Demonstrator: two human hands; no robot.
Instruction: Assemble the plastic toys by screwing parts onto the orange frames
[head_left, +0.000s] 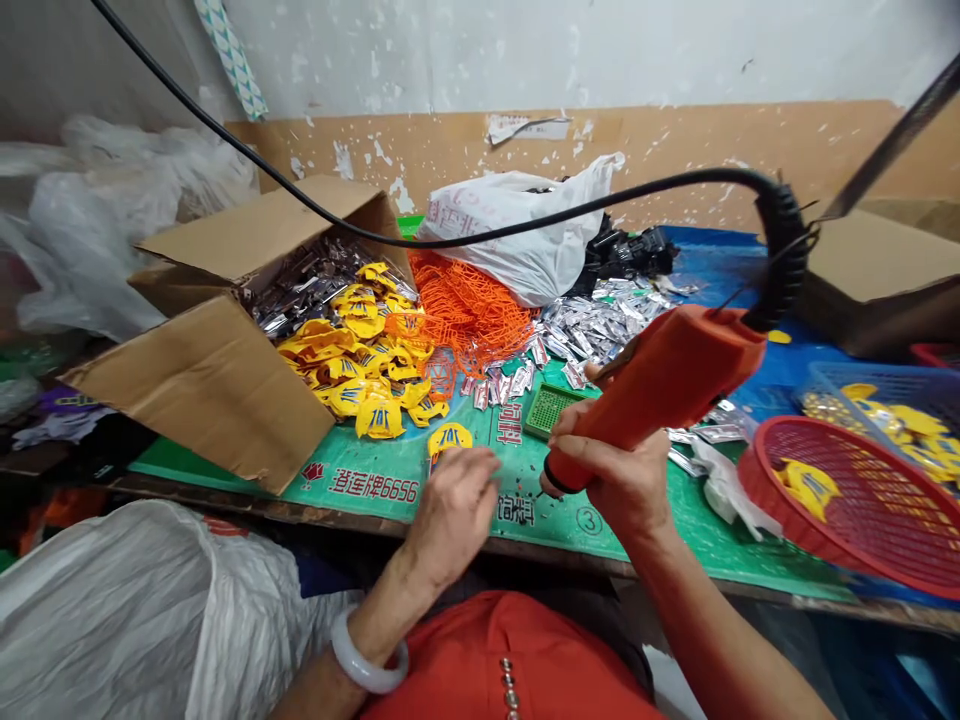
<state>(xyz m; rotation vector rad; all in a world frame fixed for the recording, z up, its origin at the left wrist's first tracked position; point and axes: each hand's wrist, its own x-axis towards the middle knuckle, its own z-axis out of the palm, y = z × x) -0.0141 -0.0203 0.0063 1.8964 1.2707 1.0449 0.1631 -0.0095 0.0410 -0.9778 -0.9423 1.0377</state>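
Gripping, right hand [626, 490]: the orange power tool [656, 375] is wrapped by curled fingers, its narrow end pointed down and left, apart from the yellow piece.
Yellow piece [450, 437]: it is set on the green table cover [574, 548], just beyond the left hand [454, 510] and partly hidden by it.
Left fingers: they are loosely curled; whether anything is held by them cannot be told, as the near side is blocked and blurred.
Work done: two baskets have been given yellow pieces, one seen in the red basket [862, 520] and several in the blue basket [847, 375]; whether these are finished is not shown.
Work left: the job is judged to be part-way, since a large yellow heap [379, 415] is spilled from the cardboard box [202, 400].
Other parts: orange netting [480, 310] and silver packets [600, 315] are piled behind the small green tray [553, 410].
Overhead: the tool is fed by a black cable [465, 242].
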